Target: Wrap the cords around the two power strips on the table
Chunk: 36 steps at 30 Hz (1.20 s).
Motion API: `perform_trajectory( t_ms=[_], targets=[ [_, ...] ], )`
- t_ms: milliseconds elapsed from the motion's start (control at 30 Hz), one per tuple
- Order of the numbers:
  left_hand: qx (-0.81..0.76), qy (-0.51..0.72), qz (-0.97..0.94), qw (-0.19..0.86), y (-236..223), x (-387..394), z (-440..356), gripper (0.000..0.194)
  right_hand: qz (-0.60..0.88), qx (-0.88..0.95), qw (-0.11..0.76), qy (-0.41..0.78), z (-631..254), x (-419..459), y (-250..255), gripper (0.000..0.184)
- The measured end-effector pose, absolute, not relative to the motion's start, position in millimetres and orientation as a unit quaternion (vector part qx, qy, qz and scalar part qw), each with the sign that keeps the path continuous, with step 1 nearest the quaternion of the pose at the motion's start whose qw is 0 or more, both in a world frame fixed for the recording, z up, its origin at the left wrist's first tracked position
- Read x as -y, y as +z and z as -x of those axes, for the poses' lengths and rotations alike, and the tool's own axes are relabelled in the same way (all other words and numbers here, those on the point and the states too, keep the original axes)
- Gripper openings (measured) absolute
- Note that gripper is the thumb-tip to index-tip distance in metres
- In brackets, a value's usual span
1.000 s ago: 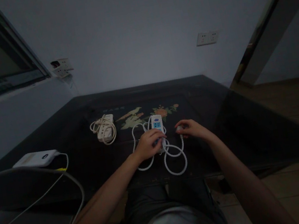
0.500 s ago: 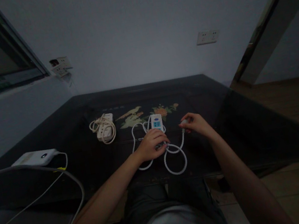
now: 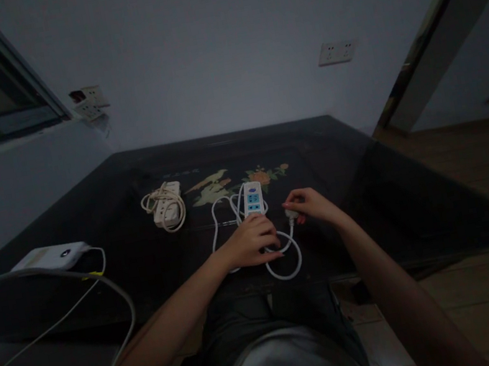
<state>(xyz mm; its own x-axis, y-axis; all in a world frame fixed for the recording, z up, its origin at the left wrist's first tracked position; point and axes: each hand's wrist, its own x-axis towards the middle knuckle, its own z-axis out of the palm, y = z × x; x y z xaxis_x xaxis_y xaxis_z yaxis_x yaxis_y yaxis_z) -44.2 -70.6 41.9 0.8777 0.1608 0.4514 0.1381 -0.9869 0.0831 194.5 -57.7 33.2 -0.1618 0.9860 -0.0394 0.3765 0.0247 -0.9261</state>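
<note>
A white power strip (image 3: 252,193) with blue sockets lies on the dark table, pointing away from me. My left hand (image 3: 253,241) is curled over its near end and hides that part. The white plug (image 3: 292,213) is pinched between the thumb and fingers of my right hand (image 3: 309,204), just right of the strip. From the plug a white cord (image 3: 297,265) runs down into a loop in front of my left hand, and more of the cord lies in curves left of the strip.
A second power strip (image 3: 173,190), wrapped in its own cord, lies to the left. Farther left are a white device (image 3: 49,256) and a cable (image 3: 124,292) hanging past the table edge. Wall sockets (image 3: 337,52) sit above the table's back edge (image 3: 217,135).
My right hand has moved the plug slightly left and down, closer to the strip. My left hand has shifted a little, with thumb and fingers farther apart, showing more sockets. The view has tilted slightly.
</note>
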Motion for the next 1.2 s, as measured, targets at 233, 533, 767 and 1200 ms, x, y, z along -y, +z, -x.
perform_trajectory(
  t_ms=[233, 533, 767, 1200],
  targets=[
    [-0.111, 0.199, -0.971, -0.078, 35.5, 81.5, 35.1, 0.025, 0.460, 0.649, 0.286, 0.534, -195.6, 64.2, 39.2, 0.033],
    [-0.203, 0.166, -0.956, -0.128, 33.5, 101.1, 20.7, 0.026, 0.507, 0.674, 0.293, 0.449, -194.4, 94.1, 29.3, 0.029],
    [-0.237, 0.165, -0.948, -0.134, 28.5, 109.5, 16.7, 0.019, 0.635, 0.661, 0.380, 0.125, -177.1, 145.7, 24.9, 0.015],
    [-0.234, 0.154, -0.951, -0.134, 27.1, 107.8, 15.4, 0.013, 0.701, 0.644, 0.306, 0.013, -128.0, 186.1, 2.5, 0.019]
  ],
)
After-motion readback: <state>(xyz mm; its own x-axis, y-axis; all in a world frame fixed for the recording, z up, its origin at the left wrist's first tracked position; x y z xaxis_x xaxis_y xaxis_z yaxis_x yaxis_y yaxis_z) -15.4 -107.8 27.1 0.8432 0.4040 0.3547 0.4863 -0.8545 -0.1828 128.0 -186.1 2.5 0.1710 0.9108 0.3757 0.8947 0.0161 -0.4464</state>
